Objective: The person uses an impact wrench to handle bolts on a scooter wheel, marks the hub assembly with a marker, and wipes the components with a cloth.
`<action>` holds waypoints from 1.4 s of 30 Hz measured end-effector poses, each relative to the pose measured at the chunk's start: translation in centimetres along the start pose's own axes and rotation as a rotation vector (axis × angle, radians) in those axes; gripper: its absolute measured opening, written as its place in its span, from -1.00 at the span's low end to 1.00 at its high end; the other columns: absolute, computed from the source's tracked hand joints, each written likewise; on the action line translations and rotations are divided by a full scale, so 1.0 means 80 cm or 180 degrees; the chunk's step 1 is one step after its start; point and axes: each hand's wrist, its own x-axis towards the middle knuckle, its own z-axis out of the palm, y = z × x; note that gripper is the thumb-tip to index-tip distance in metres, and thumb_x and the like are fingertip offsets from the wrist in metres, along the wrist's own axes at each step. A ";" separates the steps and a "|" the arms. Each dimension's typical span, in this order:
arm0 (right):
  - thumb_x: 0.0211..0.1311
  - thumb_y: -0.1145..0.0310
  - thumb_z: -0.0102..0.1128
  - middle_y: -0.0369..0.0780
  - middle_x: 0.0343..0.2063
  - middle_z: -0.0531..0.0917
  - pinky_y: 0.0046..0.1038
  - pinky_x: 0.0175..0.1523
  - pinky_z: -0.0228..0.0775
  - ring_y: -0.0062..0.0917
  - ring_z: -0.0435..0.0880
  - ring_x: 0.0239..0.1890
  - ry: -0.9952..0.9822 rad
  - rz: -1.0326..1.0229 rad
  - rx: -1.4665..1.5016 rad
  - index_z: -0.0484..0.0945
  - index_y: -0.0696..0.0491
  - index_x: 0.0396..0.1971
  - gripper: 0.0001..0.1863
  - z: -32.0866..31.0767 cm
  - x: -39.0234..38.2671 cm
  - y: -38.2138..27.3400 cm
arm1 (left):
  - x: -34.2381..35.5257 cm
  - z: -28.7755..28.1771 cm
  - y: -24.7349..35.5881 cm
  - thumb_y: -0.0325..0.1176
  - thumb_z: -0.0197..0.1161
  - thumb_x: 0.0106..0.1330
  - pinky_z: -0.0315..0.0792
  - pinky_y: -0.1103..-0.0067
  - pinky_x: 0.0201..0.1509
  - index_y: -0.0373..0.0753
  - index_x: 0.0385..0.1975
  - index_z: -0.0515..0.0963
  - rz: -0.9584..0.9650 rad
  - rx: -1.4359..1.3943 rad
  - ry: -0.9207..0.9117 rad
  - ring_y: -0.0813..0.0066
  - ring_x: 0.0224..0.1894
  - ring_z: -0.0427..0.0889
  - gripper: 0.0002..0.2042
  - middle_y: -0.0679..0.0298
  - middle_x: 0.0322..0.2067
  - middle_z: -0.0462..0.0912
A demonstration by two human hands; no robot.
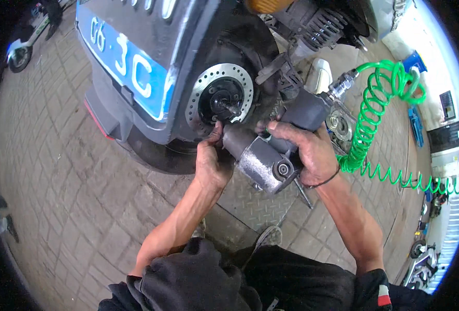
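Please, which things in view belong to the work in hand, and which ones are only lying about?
Apparently for the work: air wrench in the right hand; green hose; brake disc; axle.
Probably just around: white scooter, upper left; two-wheeler, lower right.

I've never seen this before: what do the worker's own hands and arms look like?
The left hand and right hand are gloveless; both forearms are bare. A thin dark band circles the right wrist. The dark right sleeve carries a red-and-white patch; the left sleeve is dark too.
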 end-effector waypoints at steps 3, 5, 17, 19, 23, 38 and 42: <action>0.10 0.56 0.37 -0.03 -0.27 0.76 -0.31 -0.10 0.67 -0.35 0.78 -0.24 0.0087 -0.0191 -0.0285 0.58 0.29 -0.18 -0.72 0.010 0.005 -0.007 | -0.002 0.009 0.004 -0.07 0.12 0.50 0.39 0.26 0.27 -0.20 0.06 0.53 -0.0110 0.0132 0.0230 0.28 0.10 0.59 -0.64 0.20 0.00 0.66; 0.10 0.55 0.39 -0.04 -0.27 0.76 -0.34 -0.14 0.66 -0.38 0.78 -0.27 0.0032 -0.0226 -0.0478 0.59 0.26 -0.20 -0.74 0.013 0.006 -0.014 | -0.004 0.005 0.001 -0.08 0.09 0.51 0.39 0.27 0.27 -0.21 0.07 0.53 -0.0156 0.0001 0.0141 0.27 0.10 0.59 -0.65 0.19 0.00 0.66; 0.02 0.44 0.55 -0.32 -0.34 0.66 -0.49 -0.20 0.51 -0.63 0.62 -0.34 0.0186 -0.0646 -0.1287 0.59 0.12 -0.18 -0.64 0.025 0.004 -0.007 | -0.025 0.017 0.007 -0.24 -0.08 0.54 0.21 0.24 0.47 -0.18 0.22 0.40 -0.0272 -0.0525 -0.0252 0.19 0.25 0.47 -0.65 0.14 0.19 0.52; 0.02 0.44 0.56 -0.32 -0.34 0.67 -0.50 -0.20 0.51 -0.63 0.62 -0.34 0.0115 -0.0557 -0.1142 0.59 0.11 -0.20 -0.64 0.033 0.001 -0.015 | -0.023 0.012 0.007 -0.21 -0.08 0.55 0.21 0.22 0.47 -0.19 0.23 0.39 -0.0261 -0.0436 -0.0331 0.18 0.26 0.46 -0.64 0.13 0.20 0.51; 0.02 0.45 0.56 -0.32 -0.35 0.67 -0.51 -0.22 0.50 -0.64 0.62 -0.34 0.0055 -0.0480 -0.1128 0.60 0.11 -0.25 -0.68 0.025 0.004 -0.014 | -0.006 -0.001 -0.002 -0.25 -0.09 0.48 0.28 0.22 0.44 -0.28 0.23 0.38 -0.0399 -0.0653 -0.0558 0.18 0.24 0.49 -0.60 0.10 0.19 0.51; 0.00 0.38 0.60 -0.29 -0.37 0.69 -0.48 -0.20 0.54 -0.59 0.66 -0.35 0.0126 -0.0557 -0.1492 0.58 0.13 -0.19 -0.59 0.011 0.003 -0.013 | -0.014 0.007 -0.004 -0.23 0.05 0.47 0.35 0.19 0.38 -0.31 0.18 0.37 -0.0232 -0.0377 -0.0453 0.15 0.18 0.52 -0.61 0.08 0.07 0.55; -0.04 0.36 0.61 -0.28 -0.38 0.71 -0.50 -0.21 0.53 -0.60 0.67 -0.35 -0.0321 -0.0643 -0.1528 0.59 0.13 -0.24 -0.60 0.010 0.006 -0.030 | -0.011 0.010 -0.007 -0.22 0.03 0.48 0.34 0.21 0.39 -0.30 0.17 0.38 -0.0065 -0.0344 -0.0492 0.14 0.20 0.51 -0.63 0.08 0.11 0.53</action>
